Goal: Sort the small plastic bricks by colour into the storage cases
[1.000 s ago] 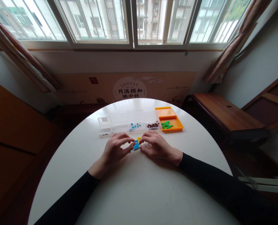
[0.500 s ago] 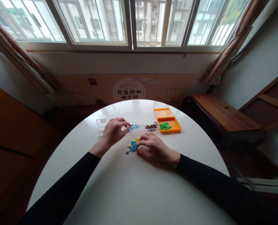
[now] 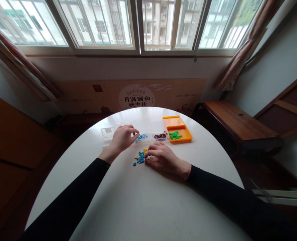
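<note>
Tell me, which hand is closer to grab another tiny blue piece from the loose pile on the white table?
Probably the right hand: its fingertips touch the loose pile of small blue and yellow plastic pieces. The left hand is farther back, over the clear plastic compartment box.

A round counter [image 3: 143,201] with a smooth, matt white top. On it, a clear, glossy plastic box [image 3: 128,129] with compartments, and a bright orange plastic tray [image 3: 182,134] with a slight sheen. Small hard plastic pieces [image 3: 139,157], blue and yellow, lie loose. Both arms wear matt black cloth sleeves [image 3: 226,194]. A polished brown wooden bench [image 3: 238,122] stands beside.
</note>
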`<state>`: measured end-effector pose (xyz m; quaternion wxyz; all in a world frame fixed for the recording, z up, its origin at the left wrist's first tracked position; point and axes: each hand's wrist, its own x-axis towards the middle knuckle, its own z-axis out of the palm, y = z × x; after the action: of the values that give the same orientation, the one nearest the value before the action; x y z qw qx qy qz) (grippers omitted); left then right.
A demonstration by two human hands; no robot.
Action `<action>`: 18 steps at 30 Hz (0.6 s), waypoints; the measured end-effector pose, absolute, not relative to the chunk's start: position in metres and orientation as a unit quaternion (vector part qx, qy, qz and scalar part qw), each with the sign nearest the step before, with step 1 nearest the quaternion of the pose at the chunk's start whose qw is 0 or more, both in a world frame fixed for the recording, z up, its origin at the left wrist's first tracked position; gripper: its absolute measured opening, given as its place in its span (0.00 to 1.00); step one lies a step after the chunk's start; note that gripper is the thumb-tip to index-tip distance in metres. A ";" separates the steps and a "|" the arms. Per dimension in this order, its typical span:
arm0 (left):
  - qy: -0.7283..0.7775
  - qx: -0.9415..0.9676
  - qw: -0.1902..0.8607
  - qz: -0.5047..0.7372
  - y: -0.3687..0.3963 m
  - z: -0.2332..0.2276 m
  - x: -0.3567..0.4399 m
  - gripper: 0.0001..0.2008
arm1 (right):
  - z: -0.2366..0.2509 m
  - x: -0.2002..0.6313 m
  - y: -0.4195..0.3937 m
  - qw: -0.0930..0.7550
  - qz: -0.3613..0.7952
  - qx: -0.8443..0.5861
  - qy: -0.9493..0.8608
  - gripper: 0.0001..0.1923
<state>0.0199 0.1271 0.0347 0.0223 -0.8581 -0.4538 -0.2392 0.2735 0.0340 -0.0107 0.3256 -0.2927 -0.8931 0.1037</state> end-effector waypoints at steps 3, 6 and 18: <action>-0.454 -0.847 0.029 -0.273 0.113 0.037 0.018 0.09 | -0.011 0.273 0.033 0.327 0.106 -0.304 -0.889 0.03; -0.452 -0.833 0.040 -0.317 0.088 0.033 0.018 0.09 | -0.012 0.271 0.032 0.330 0.095 -0.319 -0.883 0.04; -0.381 -0.866 -0.009 -0.323 0.038 0.001 0.004 0.09 | -0.021 0.259 0.032 0.347 0.086 -0.334 -0.872 0.03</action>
<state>0.0039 0.0376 0.0009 -0.0087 -0.8663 -0.3806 -0.3234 0.2588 0.0319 -0.0209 0.3467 -0.3338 -0.8724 0.0857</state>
